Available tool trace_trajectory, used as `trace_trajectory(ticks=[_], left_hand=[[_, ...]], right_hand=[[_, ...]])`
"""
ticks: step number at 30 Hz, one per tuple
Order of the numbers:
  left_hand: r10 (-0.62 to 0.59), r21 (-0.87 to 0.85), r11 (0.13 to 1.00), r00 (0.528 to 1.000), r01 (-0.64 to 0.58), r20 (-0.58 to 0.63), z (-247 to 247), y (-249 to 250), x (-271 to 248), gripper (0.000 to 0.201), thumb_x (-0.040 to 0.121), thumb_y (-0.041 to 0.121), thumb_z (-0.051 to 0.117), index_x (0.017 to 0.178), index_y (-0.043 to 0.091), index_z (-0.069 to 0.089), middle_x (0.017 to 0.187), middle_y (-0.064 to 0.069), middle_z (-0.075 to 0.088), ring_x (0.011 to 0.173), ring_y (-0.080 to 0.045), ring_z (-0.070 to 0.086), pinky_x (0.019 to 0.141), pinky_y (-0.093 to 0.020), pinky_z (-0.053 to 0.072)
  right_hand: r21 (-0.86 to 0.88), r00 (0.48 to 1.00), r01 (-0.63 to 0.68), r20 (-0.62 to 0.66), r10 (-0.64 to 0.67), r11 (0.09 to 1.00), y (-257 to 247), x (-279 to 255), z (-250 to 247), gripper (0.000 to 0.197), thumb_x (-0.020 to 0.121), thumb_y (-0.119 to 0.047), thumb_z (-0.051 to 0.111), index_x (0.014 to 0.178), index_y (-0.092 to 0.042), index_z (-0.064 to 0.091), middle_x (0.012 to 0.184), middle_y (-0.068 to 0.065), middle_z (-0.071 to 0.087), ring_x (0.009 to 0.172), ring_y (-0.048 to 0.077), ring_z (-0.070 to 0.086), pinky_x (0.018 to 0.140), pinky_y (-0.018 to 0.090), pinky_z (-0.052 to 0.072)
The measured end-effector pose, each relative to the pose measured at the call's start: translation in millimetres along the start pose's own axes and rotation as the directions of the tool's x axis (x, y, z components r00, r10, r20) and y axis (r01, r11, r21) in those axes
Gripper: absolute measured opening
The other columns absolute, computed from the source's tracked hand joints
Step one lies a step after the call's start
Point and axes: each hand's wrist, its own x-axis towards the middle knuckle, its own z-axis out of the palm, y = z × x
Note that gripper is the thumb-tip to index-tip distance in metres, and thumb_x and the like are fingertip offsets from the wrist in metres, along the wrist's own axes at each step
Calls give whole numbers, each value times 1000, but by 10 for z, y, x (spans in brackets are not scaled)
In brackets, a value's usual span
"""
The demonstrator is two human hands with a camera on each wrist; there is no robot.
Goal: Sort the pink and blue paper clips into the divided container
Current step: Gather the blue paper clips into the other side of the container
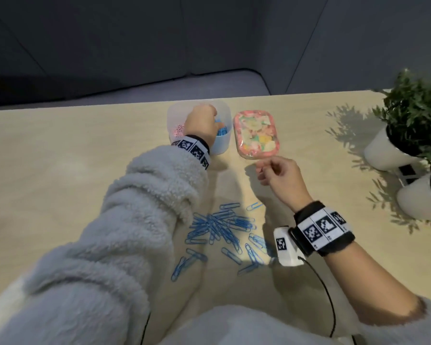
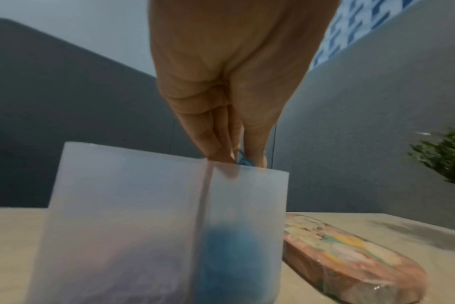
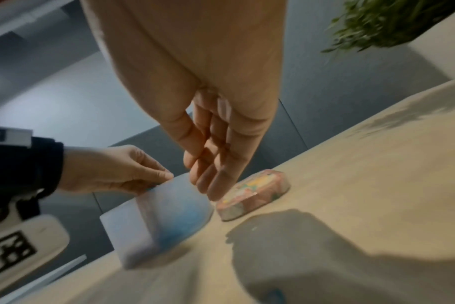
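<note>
A translucent divided container (image 1: 176, 113) (image 2: 143, 205) (image 3: 148, 222) stands at the table's far edge. Pink clips (image 1: 178, 130) lie in its left compartment and blue clips (image 1: 222, 131) in its right one. My left hand (image 1: 202, 123) (image 2: 237, 158) (image 3: 122, 170) is over the right compartment's rim and pinches a blue paper clip (image 2: 244, 161) between thumb and fingers. My right hand (image 1: 266, 170) (image 3: 208, 185) hovers above the table near the lid, fingers relaxed, holding nothing. A pile of blue paper clips (image 1: 219, 230) lies on the table close to me.
A flat lid with a pink floral pattern (image 1: 255, 133) (image 2: 351, 257) (image 3: 255, 193) lies right of the container. Two white pots with green plants (image 1: 393, 150) (image 1: 421, 200) stand at the right edge. A dark sofa runs beyond the table's far edge.
</note>
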Motion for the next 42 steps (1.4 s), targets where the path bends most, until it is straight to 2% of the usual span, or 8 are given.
trace_trajectory(ticks=[5,9,12,15,23,27,33,42], left_hand=[[238,68,970,964,-231,-121,-19,-46,-324,32,90,26,44,103,5,64,108,-17,62,105,-32,51,89,-39,41],[413,19,905,890,-424,193,169,-336,-864,28,85,31,55,101,10,64,106,-12,63,99,-30,57,86,-34,43],[382,91,878,802,-471,459,372,-541,-1236,87,62,71,47,127,13,51,131,-12,52,122,-30,45,107,-37,34],[336,152,871,793,-466,508,546,-634,-1498,112,46,82,53,136,18,38,145,-8,38,133,-29,32,112,-40,30],[394,80,878,807,-473,440,684,-522,-1725,58,79,32,66,131,16,45,133,-4,48,119,-24,41,103,-32,33],[367,66,900,832,-430,416,504,-667,-1714,79,70,43,73,135,17,39,134,-3,44,121,-22,39,105,-31,33],[372,128,867,796,-481,477,560,-619,-1682,87,67,44,75,138,16,33,135,-4,41,121,-22,37,104,-30,32],[381,83,889,826,-451,415,635,-550,-1615,21,84,13,59,105,9,62,103,-11,59,96,-29,55,82,-38,45]], right_hand=[[-448,977,81,213,19,890,175,-598,-288,9,80,-36,64,80,-32,56,85,-16,64,68,-1,55,70,30,47],[-691,870,128,422,254,711,334,-1063,-423,102,55,-66,72,138,-25,29,124,-5,39,111,18,51,85,35,46],[-723,882,109,386,269,682,436,-1251,-306,122,50,-62,76,145,-24,10,131,-1,32,118,22,45,85,36,48],[-694,916,81,336,221,716,452,-1202,-134,112,56,-50,79,143,-16,17,126,5,37,114,27,46,88,38,46],[-567,917,173,391,78,805,312,-885,236,47,79,-18,65,123,-8,50,119,14,50,110,31,53,93,34,41],[-640,941,193,337,45,744,216,-704,-63,71,72,-48,70,131,-19,43,124,5,44,116,22,41,92,35,41],[-746,839,426,537,84,511,265,-674,38,111,50,-71,70,137,-14,31,135,5,38,117,26,37,100,40,39],[-674,916,297,401,-2,676,243,-871,397,28,87,-11,48,113,-11,59,112,9,53,110,25,45,84,39,47]])
